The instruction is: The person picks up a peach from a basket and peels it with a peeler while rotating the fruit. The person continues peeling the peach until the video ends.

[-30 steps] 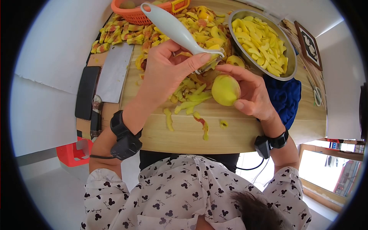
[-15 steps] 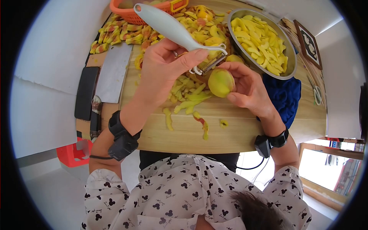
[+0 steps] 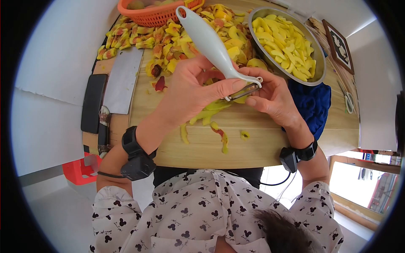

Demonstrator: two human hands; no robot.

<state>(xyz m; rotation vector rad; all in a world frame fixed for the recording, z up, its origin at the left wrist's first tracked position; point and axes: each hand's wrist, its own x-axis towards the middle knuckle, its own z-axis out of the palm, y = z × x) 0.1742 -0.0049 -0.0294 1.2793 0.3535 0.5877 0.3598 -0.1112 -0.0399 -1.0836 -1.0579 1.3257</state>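
Note:
My left hand (image 3: 190,86) is closed around a Y-shaped peeler (image 3: 206,40); its pale handle points up and away, and its blade lies against the fruit. My right hand (image 3: 276,97) grips a yellow-green fruit (image 3: 241,99), peach-like, mostly hidden behind the blade and fingers. Strips of peel (image 3: 211,111) lie on the table under my hands. Nearer the table's front edge are a red-and-yellow peel strip (image 3: 221,137) and a small peel scrap (image 3: 244,135).
Behind my hands spreads a heap of peel and fruit pieces (image 3: 168,40). An orange basket (image 3: 156,19) and a steel bowl (image 3: 321,69) of yellow slices stand beyond. A cleaver (image 3: 122,80) and a phone (image 3: 93,103) lie left, a blue cloth (image 3: 310,105) and scissors (image 3: 348,102) right.
My left hand has moved right and toward me, bringing the peeler's blade down over the fruit. The fruit, clearly visible before, is now mostly covered.

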